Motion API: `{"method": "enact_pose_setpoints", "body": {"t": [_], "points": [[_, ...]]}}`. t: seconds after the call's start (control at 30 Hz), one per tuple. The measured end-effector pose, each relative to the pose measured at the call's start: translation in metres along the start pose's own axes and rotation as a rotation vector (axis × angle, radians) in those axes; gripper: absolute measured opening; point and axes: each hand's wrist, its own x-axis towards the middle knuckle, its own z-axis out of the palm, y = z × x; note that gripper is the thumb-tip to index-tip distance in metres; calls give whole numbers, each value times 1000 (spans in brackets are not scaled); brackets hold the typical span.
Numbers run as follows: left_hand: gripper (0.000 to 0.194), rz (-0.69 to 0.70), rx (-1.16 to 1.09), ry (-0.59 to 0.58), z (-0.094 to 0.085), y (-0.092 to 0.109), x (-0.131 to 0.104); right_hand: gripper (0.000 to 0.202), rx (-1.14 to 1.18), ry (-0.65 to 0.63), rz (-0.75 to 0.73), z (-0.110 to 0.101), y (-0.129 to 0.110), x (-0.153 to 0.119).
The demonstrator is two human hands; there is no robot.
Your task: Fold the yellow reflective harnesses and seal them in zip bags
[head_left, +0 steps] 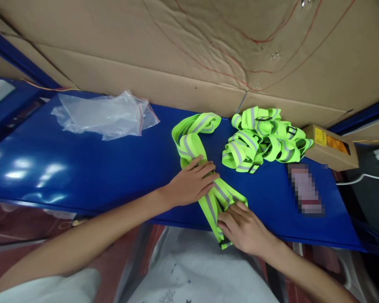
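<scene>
Blue tabletop [123,172] shines w/ white glare at L, pic sl. blurry

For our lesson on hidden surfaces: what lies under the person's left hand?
The left hand lies over neon-green striped strapping, which shows on both sides of it. The stretch directly beneath the hand is covered.

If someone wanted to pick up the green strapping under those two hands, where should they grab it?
Probably at the far looped end of the green strapping, coming from the left: its folded layers seem to stand up there, easy to pinch, while the left hand and right hand cover nearer parts and the strap pile lies to its right.
</scene>
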Motion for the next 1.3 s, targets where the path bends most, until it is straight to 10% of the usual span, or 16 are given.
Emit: {"method": "enact_pose_setpoints", "body": {"t": [0.2,0.33,0.63,0.93,1.3], "points": [[36,9,82,5,-3,-9,-2,39,-57,-52,-54,-1,2,-13],[37,35,108,49,-6,-26,-5,87,-21,-176,-73,-5,4,-16],[28,143,13,-9,-11,-37,0,58,-133,-133,-124,1,0,-31],[39,159,170,-45,-10,11,6,47,-116,-94,-146,-2,-3,-28],[25,253,7,-31,1,3,11,42,-155,-51,-196,-2,-9,-34]]}}
